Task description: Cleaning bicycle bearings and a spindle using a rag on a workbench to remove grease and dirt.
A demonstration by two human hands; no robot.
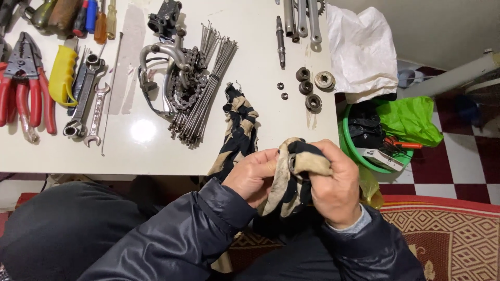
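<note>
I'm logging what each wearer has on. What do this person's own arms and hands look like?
Both arms are in a dark navy, slightly shiny puffer-style jacket with stitched quilting lines. At the right wrist a grey inner cuff peeks out. The left hand and right hand are bare: no gloves, rings or watch visible.

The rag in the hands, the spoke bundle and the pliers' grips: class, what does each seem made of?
Rag: soft woven cloth, black and tan, since it drapes and creases. Spoke bundle: bare metal, probably steel, thin grey rods with a dull shine. Pliers' grips: likely red plastic or rubber, smooth, slightly glossy.

Spokes [200,99], wrenches [86,96], red pliers [23,86]
</note>
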